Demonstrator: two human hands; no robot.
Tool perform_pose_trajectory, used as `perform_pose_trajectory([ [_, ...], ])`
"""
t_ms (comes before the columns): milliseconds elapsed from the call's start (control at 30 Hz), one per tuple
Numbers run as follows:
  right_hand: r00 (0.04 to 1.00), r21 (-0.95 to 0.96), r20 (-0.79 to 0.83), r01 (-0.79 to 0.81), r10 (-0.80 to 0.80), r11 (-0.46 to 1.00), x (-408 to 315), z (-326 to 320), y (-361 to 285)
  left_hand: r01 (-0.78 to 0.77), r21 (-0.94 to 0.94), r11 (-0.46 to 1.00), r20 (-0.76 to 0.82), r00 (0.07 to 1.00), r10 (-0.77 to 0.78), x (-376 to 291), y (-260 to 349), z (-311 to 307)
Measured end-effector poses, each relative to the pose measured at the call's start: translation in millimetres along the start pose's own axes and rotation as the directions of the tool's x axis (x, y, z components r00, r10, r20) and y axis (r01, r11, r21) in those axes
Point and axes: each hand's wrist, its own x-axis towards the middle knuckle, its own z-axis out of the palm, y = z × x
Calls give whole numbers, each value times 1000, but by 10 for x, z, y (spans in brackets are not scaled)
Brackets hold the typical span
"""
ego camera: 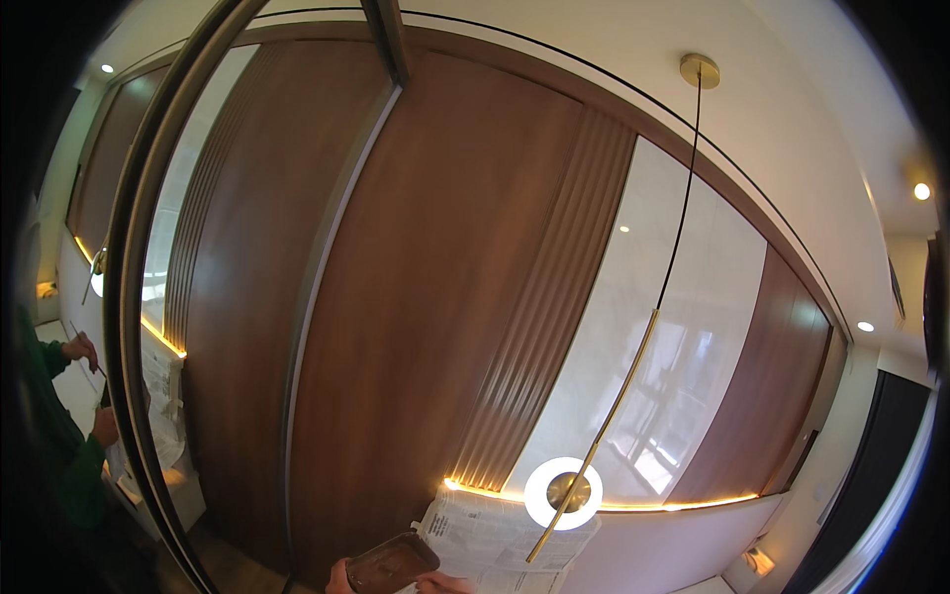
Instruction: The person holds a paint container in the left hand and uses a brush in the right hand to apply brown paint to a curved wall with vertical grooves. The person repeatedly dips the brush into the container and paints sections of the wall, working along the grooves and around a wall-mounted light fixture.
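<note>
At the bottom edge my left hand (pixel 339 579) grips the left side of a shallow tray (pixel 393 560) with a brown inside, perhaps wet with paint or stain. My right hand (pixel 439 583), blurred and cut off by the frame, is at the tray's near right corner. What it holds is hidden in the direct view. In the mirror (pixel 67 297) at left, the reflected green sleeves (pixel 82 464) show one hand pinching a thin stick-like tool (pixel 87 356) above the other hand. Behind the tray, printed paper sheets (pixel 497 531) cover part of the pale low panel.
A pendant lamp (pixel 564 493) with a lit ring and brass rod hangs before the wall at right. Brown wood panels (pixel 445 245), a fluted strip (pixel 545 297) and a glossy white panel (pixel 653 319) fill the wall. A metal-framed mirrored door edge (pixel 130 245) stands close at left.
</note>
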Motion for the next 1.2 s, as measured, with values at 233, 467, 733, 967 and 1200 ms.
perform_pose_trajectory([
  [233,1000,-9,6,-7,7,1000,68,32,-70,-118,-13,993,-6,993,118,125,-132,-59],
  [467,998,-23,2,-55,55,998,164,-4,-127,-142,-146,979,48,988,150,300,-236,3],
  [733,996,-44,-8,-94,93,995,163,-55,-126,-146,-139,979,107,981,161,420,-194,55],
  [967,994,-49,-22,-111,110,993,122,-149,-112,-145,-145,979,136,977,164,430,-189,76],
  [1200,992,-54,-23,-122,121,991,78,-219,-57,-147,-136,980,158,973,167,442,-175,118],
])
